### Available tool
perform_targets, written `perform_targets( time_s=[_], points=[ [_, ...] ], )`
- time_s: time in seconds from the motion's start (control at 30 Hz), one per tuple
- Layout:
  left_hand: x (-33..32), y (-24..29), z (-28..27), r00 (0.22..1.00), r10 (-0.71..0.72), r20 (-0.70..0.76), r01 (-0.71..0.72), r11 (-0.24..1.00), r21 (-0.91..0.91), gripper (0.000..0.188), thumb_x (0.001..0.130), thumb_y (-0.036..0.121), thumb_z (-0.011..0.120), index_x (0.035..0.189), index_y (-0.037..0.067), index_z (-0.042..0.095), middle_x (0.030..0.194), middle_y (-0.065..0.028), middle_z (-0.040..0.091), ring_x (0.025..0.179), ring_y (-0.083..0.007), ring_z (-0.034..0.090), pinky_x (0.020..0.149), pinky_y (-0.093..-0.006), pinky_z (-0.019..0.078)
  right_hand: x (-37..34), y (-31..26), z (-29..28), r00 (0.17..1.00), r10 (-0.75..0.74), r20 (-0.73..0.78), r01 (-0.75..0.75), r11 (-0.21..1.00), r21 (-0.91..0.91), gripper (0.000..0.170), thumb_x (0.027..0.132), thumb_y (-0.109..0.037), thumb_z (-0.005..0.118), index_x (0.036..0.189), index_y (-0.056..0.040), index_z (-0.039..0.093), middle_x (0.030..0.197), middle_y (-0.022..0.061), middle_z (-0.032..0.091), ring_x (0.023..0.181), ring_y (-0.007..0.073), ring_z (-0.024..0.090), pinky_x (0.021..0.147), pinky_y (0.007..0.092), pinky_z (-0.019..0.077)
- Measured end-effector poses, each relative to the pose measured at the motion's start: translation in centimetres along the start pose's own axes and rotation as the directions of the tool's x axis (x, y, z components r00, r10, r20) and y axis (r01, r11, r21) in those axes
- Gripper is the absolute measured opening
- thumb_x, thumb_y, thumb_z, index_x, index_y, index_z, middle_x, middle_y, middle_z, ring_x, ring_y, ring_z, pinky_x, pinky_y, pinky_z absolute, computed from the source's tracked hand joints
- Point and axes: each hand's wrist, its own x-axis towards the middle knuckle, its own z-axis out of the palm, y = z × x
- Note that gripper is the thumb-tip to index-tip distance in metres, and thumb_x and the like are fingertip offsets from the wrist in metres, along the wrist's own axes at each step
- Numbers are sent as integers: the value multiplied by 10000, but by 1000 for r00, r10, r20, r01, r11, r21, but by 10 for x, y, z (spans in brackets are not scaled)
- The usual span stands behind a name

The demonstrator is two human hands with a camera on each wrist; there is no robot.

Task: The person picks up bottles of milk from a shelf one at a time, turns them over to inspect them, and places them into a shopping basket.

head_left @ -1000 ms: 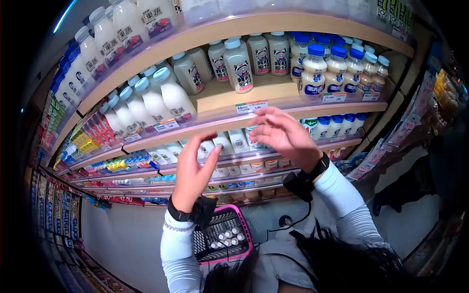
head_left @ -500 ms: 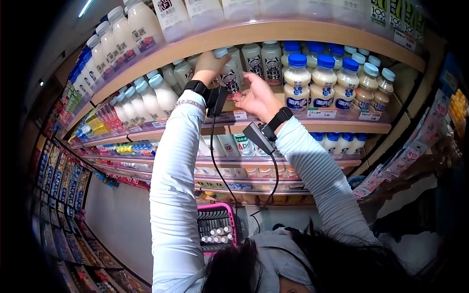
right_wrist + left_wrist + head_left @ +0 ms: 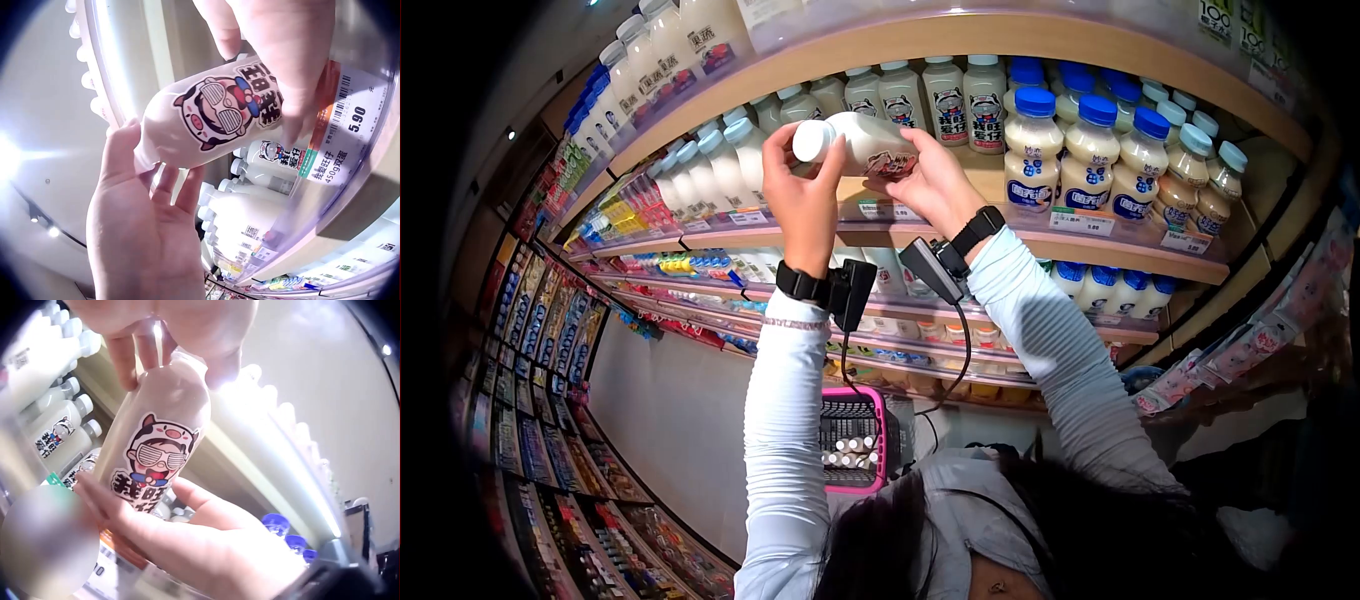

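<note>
A milk bottle (image 3: 870,145) with a pale cap and a cartoon cow-hat label lies nearly sideways in front of the shelf, between both hands. My left hand (image 3: 802,195) grips it round the neck, just under the cap. At the base end, my right hand (image 3: 940,185) holds it with fingers and thumb on either side. In the left wrist view the label on the bottle (image 3: 159,437) is turned to the camera. The right wrist view has the left hand (image 3: 147,231) at the neck and the right hand (image 3: 287,44) over the lower part.
Matching bottles (image 3: 948,105) stand behind on the same shelf (image 3: 990,170). Blue-capped bottles (image 3: 1032,150) are to their right, white milk bottles (image 3: 720,160) to the left. A pink-rimmed basket (image 3: 882,440) with several bottles sits on the floor below. Cables hang from both wrist cameras.
Both hands reached from in front of the shelf to a bottle standing on it. The bottle has since come off the shelf, tipped sideways with its cap toward the left.
</note>
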Motion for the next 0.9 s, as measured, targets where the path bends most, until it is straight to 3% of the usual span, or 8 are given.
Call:
perform_targets(
  time_s=[0.03, 0.2, 0.27, 0.4, 0.43, 0.57, 0.8, 0.9],
  points=[
    [-9, 13, -6, 999, -12, -32, 9, 998, -69, 390, 761, 106, 700, 1067, -5, 486, 975, -73, 556, 890, -137, 544, 752, -254, 460, -8, 1, 8, 1000, -8, 19, 7, 999, 39, 343, 906, -179, 454, 1191, 5, 403, 1205, 171, 428, 1076, 310, 469, 897, 500, 418],
    [-38, 40, -46, 978, -115, -175, 58, 952, -300, 351, 849, 74, 589, 1151, -5, 429, 1049, -92, 547, 936, -159, 551, 815, -300, 458, -58, 12, 21, 956, -126, 266, 152, 985, -81, 439, 904, -185, 493, 1283, -20, 343, 1187, 149, 467, 1075, 285, 495, 920, 498, 419],
    [-50, 51, -57, 961, -229, -153, 140, 884, -447, 361, 871, 109, 555, 1178, -6, 404, 1072, -116, 547, 983, -196, 564, 824, -335, 485, -80, 14, 20, 931, -114, 346, 158, 982, -102, 470, 899, -181, 501, 1307, -30, 324, 1228, 152, 449, 1116, 289, 480, 931, 503, 410],
    [-70, 60, -71, 959, -275, -74, 214, 869, -447, 384, 874, 110, 541, 1197, -23, 382, 1093, -137, 543, 974, -198, 574, 834, -324, 483, -119, 15, 9, 902, -107, 418, 221, 947, -232, 744, 823, -125, 604, 1410, -86, 150, 1307, 142, 389, 1190, 295, 431, 944, 492, 408],
    [-74, 61, -73, 959, -277, -58, 225, 870, -438, 389, 873, 111, 541, 1200, -26, 379, 1096, -140, 543, 972, -199, 576, 836, -319, 482, -132, 12, 12, 919, -52, 391, 157, 958, -241, 783, 771, -95, 637, 1399, -75, 171, 1286, 145, 400, 1187, 293, 434, 945, 493, 410],
    [-85, 64, -73, 965, -262, 15, 236, 842, -485, 405, 868, 118, 542, 1206, -32, 378, 1084, -135, 554, 979, -194, 579, 845, -292, 477, -156, 14, 3, 941, -137, 309, 247, 902, -353, 771, 650, 5, 699, 1309, -64, 304, 1187, 91, 435, 1073, 188, 462, 891, 260, 390],
    [-94, 79, -53, 959, -261, 108, 269, 732, -626, 519, 848, 152, 600, 1277, 4, 346, 1160, -142, 519, 1051, -211, 530, 919, -312, 423, -187, 18, -4, 900, -357, 252, 435, 776, -456, 856, 581, -52, 768, 1296, -83, 298, 1162, 92, 442, 1066, 189, 473, 855, 273, 430],
    [-103, 74, -47, 935, -301, 191, 355, 741, -570, 530, 911, 291, 488, 1316, 1, 306, 1226, -133, 480, 1139, -212, 479, 950, -309, 395, -198, 21, -5, 861, -451, 237, 505, 691, -517, 912, 555, -44, 791, 1299, -77, 264, 1137, 106, 451, 1053, 203, 497, 874, 319, 449]
  ],
)
